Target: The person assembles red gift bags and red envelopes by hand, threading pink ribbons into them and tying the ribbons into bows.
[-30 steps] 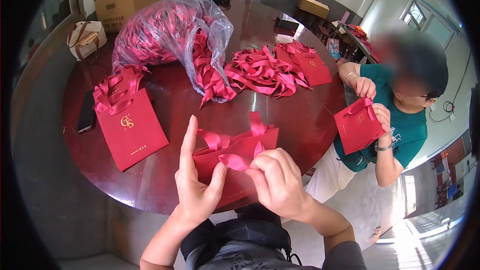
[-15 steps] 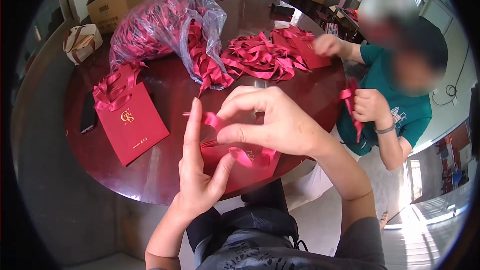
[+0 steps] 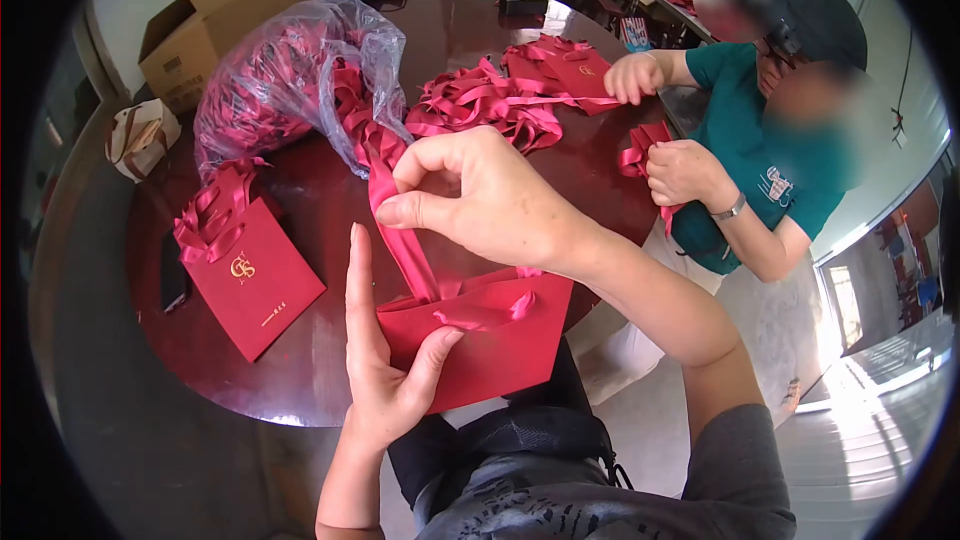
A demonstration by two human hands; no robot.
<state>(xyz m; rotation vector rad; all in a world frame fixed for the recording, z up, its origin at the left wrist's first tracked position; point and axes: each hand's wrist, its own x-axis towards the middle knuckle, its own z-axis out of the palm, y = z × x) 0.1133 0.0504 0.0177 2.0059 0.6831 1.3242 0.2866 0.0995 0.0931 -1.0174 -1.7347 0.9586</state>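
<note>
A red paper gift bag [image 3: 490, 355] is tilted at the table's front edge, over my lap. My left hand [image 3: 385, 370] grips its left side, the thumb on the front panel and the fingers stretched upward along the edge. Above the bag, my right hand [image 3: 475, 190] pinches a red ribbon [image 3: 408, 255] between thumb and forefinger. That ribbon runs taut from the pinch down into the bag's mouth. Another ribbon loop [image 3: 490, 314] hangs across the front panel, and the bag's printed logo does not show.
A stack of red bags [image 3: 255, 280] with gold lettering lies left, beside a dark phone [image 3: 173, 275]. Behind are a plastic sack [image 3: 265, 90] of ribbons and a ribbon pile [image 3: 485, 115]. At right, a co-worker in a green shirt [image 3: 745, 150] handles ribbon and bags.
My right hand has risen, drawing the ribbon up from the bag. The bag now shows more fully and my left hand has closed on its side. The co-worker's hand stretches a ribbon.
</note>
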